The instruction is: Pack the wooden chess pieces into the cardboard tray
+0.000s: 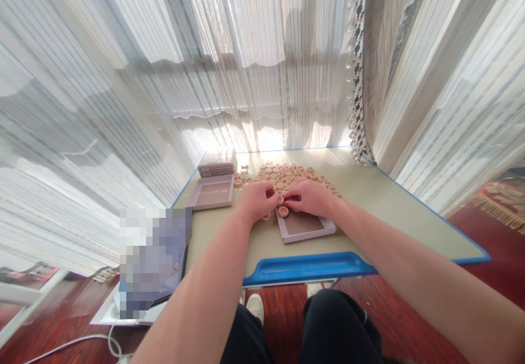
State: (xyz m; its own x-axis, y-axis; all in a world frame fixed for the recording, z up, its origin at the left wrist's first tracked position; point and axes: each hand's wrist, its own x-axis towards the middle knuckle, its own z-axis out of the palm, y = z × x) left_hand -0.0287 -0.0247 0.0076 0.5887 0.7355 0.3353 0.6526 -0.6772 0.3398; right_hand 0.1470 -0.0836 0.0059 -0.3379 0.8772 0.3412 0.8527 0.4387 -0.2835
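Note:
Both of my hands meet at the left edge of a shallow open box tray. My left hand has curled fingers, with its tips at the left side of a round wooden xiangqi piece. From the other side, my right hand pinches at the same piece. Just below it, another xiangqi piece with a red character sits in the tray's corner. A pale piece shows partly under my left hand. Beyond my hands, many loose xiangqi pieces lie spread in a flat group, some with red characters.
A second shallow box part lies at the left, before a closed box. The pale tabletop has a blue rim and a blue pen trough at the near edge. A screen device stands left; sheer curtains hang behind.

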